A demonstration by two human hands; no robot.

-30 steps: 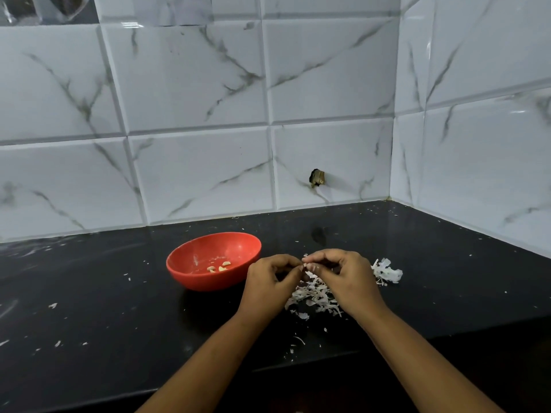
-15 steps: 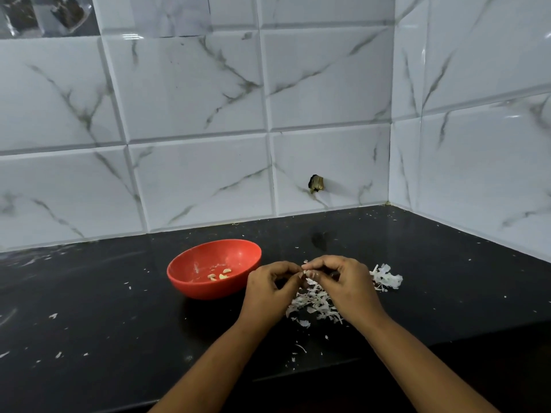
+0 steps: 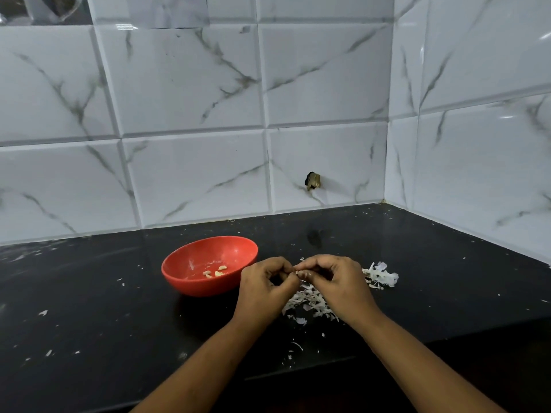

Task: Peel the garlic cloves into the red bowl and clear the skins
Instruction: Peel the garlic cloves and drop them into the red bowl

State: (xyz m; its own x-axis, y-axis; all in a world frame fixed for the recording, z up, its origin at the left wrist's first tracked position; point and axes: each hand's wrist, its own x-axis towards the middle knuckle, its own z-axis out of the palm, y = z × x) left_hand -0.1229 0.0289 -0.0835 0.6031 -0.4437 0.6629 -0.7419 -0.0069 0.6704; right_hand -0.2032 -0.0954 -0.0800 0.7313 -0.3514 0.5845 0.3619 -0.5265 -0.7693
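Red bowl [image 3: 202, 286] sits on the counter just left of the left fingers, its rim nearly level with the knuckles. It's a shallow, glossy bowl, dusty white on the inside wall, with a few peeled cloves [image 3: 215, 272], pale cream and curved, lying on its floor.

Both hands are up front and centre. The left hand [image 3: 265, 286] and right hand [image 3: 340, 281] meet fingertip to fingertip, fingers curled in on both, thumbs pressed against forefingers. Pinched between them is a garlic clove [image 3: 301, 273], just a pale sliver showing and too small to tell how much skin is left on it.

Directly beneath the fingers and a touch toward the person lies the main skin pile [image 3: 307, 302], white papery shreds partly hidden by the right hand. A second heap of skins [image 3: 381, 275] lies just right of the right knuckles, apart from the first.

The black countertop [image 3: 89, 308] spreads wide to the left of the fingers, speckled with white flecks [image 3: 44, 312]. The marbled white tile wall [image 3: 193, 99] rises well beyond the fingertips, and a side wall [image 3: 477, 144] closes in on the right, forming a corner. A small brown stub [image 3: 312, 180] pokes from the back wall, straight past the fingers.

The counter's front edge runs just under the forearms. There is open dark surface beyond the fingertips up to the back wall, and more on the right between the second heap and the side wall.
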